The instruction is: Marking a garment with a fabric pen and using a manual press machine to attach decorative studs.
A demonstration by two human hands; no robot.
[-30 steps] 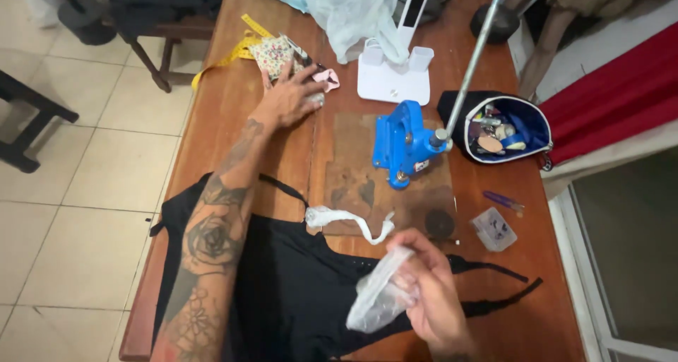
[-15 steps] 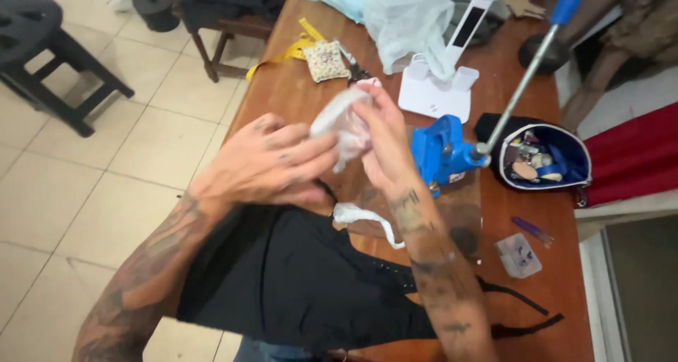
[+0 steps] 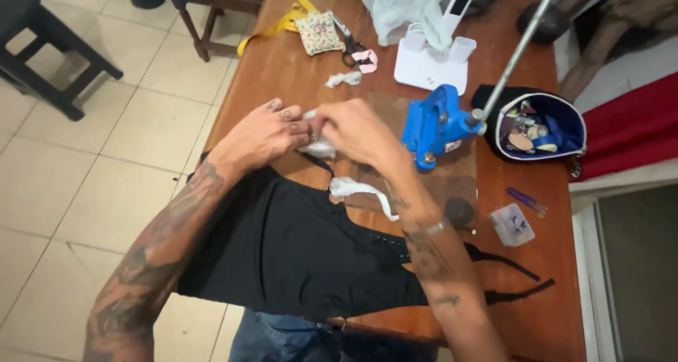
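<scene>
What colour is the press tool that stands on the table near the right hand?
The press tool is bright blue, as the head view shows.

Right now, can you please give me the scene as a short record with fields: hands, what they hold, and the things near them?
Left hand: closed on a small white bag, above the table edge.
Right hand: pinching the same white bag from the other side.
Under the hands: black garment spread flat on the wooden table.
Beside the wrists: white fabric strip on the garment.
Right of the hands: blue press tool, open blue pouch.
Far end: patterned pincushion, scissors.
</scene>
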